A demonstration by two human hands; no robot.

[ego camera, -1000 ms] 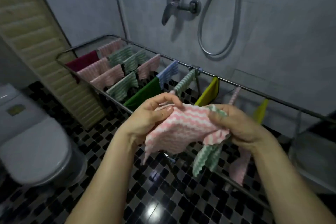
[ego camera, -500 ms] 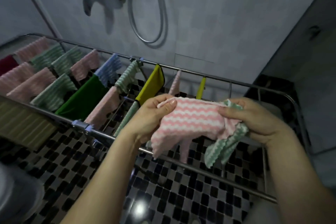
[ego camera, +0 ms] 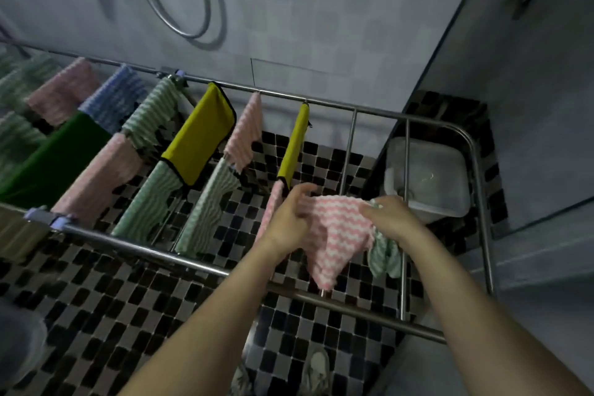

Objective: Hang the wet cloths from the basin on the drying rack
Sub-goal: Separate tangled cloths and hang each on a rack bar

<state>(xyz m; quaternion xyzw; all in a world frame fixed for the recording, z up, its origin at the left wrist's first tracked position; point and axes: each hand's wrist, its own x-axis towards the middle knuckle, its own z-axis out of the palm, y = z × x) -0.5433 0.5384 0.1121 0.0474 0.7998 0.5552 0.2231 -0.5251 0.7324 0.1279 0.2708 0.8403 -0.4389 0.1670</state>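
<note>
Head view: on the left, hung cloths (ego camera: 202, 132) fill the drying rack (ego camera: 160, 255). Over the rack's right end, the left hand (ego camera: 289, 222) has its fingers curled on one edge of the pink cloth (ego camera: 337, 231). The right hand (ego camera: 392, 219) grips the other edge along with a green cloth (ego camera: 384, 254), and the basin (ego camera: 427, 177) sits on the floor just past it.

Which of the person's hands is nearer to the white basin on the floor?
Right. The right hand is at the basin's near left corner in this view; the left hand grips the pink cloth farther left of it.
</note>
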